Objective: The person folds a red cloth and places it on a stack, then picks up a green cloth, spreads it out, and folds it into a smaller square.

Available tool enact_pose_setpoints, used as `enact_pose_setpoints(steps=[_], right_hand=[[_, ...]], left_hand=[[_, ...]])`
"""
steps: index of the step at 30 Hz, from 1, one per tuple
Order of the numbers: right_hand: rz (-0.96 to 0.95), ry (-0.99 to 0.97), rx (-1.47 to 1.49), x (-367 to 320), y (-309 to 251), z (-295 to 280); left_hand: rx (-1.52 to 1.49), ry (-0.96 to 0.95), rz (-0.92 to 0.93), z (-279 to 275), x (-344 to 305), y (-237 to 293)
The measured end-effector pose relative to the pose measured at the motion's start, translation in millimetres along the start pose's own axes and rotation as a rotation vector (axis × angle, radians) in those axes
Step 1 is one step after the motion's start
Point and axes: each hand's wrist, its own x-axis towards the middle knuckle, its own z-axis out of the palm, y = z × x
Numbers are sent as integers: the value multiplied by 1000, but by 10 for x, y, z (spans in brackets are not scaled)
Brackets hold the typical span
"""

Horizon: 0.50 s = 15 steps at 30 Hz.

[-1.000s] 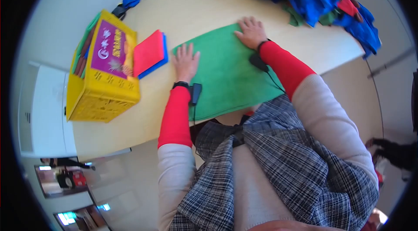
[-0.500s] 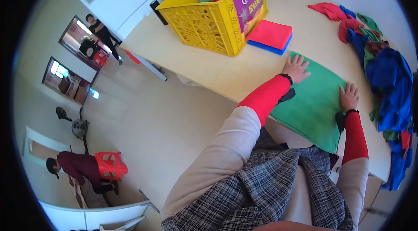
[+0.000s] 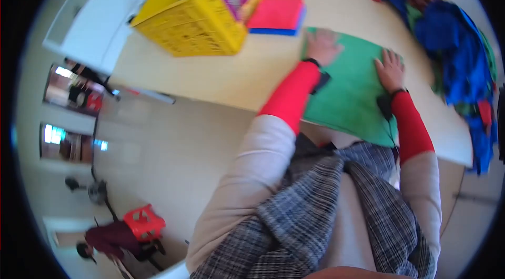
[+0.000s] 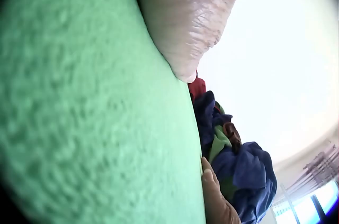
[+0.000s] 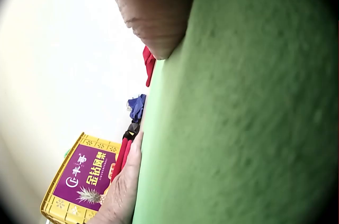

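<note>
A green cloth (image 3: 344,103) lies spread flat at the table's front edge, its near side reaching past the edge toward the person's lap. My left hand (image 3: 324,47) rests on its far left corner, fingers spread and straight, slightly blurred. Near the far right corner, my right hand (image 3: 391,71) lies on the cloth with its fingers extended. In the left wrist view, the left thumb (image 4: 185,33) touches the green fabric (image 4: 106,107). The right wrist view has the right thumb (image 5: 153,17) against the same cloth, with the left hand (image 5: 123,195) beyond.
Left of the cloth sit folded red and blue cloths (image 3: 276,13), stacked beside a yellow crate (image 3: 194,24) holding folded cloths. A loose heap of blue, red and green cloths (image 3: 447,34) lies along the table's right side. Another person (image 3: 108,239) is by a red stool across the room.
The head view swung left, then partly back, shifting everything across the frame. Both hands stay on the green cloth near its far corners.
</note>
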Motion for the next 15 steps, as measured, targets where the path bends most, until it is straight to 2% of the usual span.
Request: enact_pose_setpoints(steps=[1,3,4,7,10,14,15], right_hand=[[2,5,18,-10,51,-29],[9,1,48,8,83,-39],[21,14,42,-11,106,-38],[93,-30,17,-45,215,-20],[47,-47,36,-167,370,-128],[62,-114,-16,-426,168,-322],[-28,-87,10,-543,9,-355]], left_hand=[[-18,-45,-23,-42,-5,-50],[33,12,-62,-39,-11,-174],[70,-65,-46,-47,33,-272],[91,-68,-32,-125,-52,-394],[40,-29,13,-60,-173,-530],[70,-127,61,-374,-555,-273],[73,-132,96,-458,-668,-151]])
